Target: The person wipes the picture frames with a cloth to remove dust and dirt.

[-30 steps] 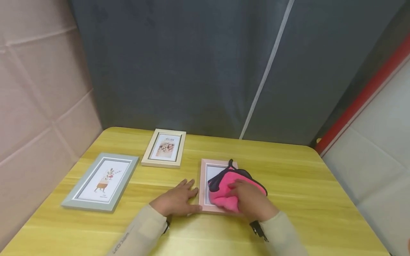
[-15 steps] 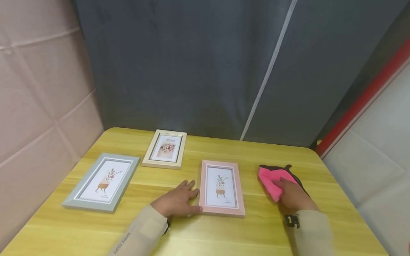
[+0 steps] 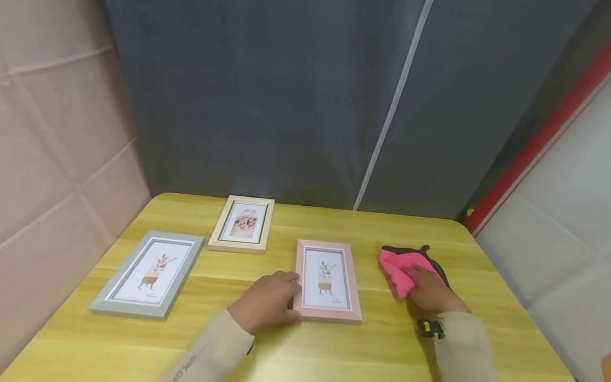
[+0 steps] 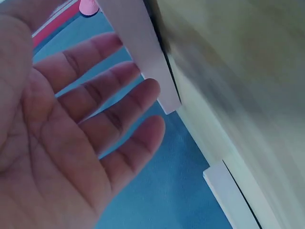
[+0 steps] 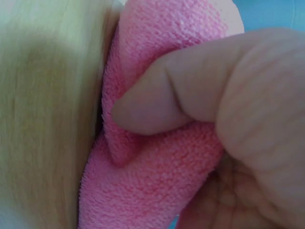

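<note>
A pink picture frame lies flat on the table, showing a potted-plant print. My left hand is at its left side. In the left wrist view the fingers are spread and slightly bent, with some tips against or very near the frame's edge. To the right of the frame, my right hand holds a bunched pink cloth with dark trim on the tabletop. The right wrist view has the thumb pressing into the fluffy cloth; most other fingers are hidden.
A grey-green picture frame lies at the left of the yellow wooden table. Farther back is a cream picture frame. A dark curtain hangs behind the far edge, and light panels stand at both sides.
My right hand has carried the cloth off the pink frame to the right, uncovering the print. My left hand, flatter before, has raised its knuckles and drawn its fingers to the frame's edge.
</note>
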`<action>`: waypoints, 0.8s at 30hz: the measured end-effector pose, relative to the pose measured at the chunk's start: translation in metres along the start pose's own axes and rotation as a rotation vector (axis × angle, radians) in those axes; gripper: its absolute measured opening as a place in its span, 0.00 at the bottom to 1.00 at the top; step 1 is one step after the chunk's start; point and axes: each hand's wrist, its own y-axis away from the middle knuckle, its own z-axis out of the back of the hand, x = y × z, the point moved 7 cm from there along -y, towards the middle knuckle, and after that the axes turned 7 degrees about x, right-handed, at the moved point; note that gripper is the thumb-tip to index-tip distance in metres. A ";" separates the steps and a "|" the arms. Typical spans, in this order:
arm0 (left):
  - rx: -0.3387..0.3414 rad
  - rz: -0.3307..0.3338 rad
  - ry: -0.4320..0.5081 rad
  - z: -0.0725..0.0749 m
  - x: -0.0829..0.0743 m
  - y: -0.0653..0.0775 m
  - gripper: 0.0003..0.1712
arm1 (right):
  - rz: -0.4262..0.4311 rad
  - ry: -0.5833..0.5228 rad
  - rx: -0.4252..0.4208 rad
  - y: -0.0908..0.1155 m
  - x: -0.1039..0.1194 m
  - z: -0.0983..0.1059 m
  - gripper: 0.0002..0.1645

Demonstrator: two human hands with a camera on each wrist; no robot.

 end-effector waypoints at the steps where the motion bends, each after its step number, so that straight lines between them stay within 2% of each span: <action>1: -0.004 -0.005 -0.017 0.001 -0.001 -0.003 0.16 | 0.017 0.009 -0.021 0.001 0.000 0.000 0.26; 5: 0.018 0.015 -0.042 0.002 0.004 -0.025 0.13 | 0.016 0.020 -0.031 0.001 -0.003 0.001 0.25; 8: 0.031 0.045 -0.066 0.003 0.012 -0.050 0.12 | -0.003 0.008 -0.007 0.001 -0.004 0.001 0.26; 12: 0.020 0.104 -0.090 0.001 0.020 -0.086 0.16 | -0.006 -0.020 -0.009 0.002 -0.003 0.002 0.27; 16: 0.005 0.171 -0.104 0.000 0.019 -0.115 0.14 | -0.006 -0.036 -0.014 0.002 -0.004 0.001 0.24; 21: 0.006 0.229 -0.112 -0.005 0.017 -0.140 0.13 | -0.005 -0.037 -0.015 0.003 -0.004 0.001 0.24; 24: 0.016 0.247 -0.074 -0.009 0.020 -0.149 0.14 | -0.023 -0.042 -0.012 0.002 -0.007 0.003 0.27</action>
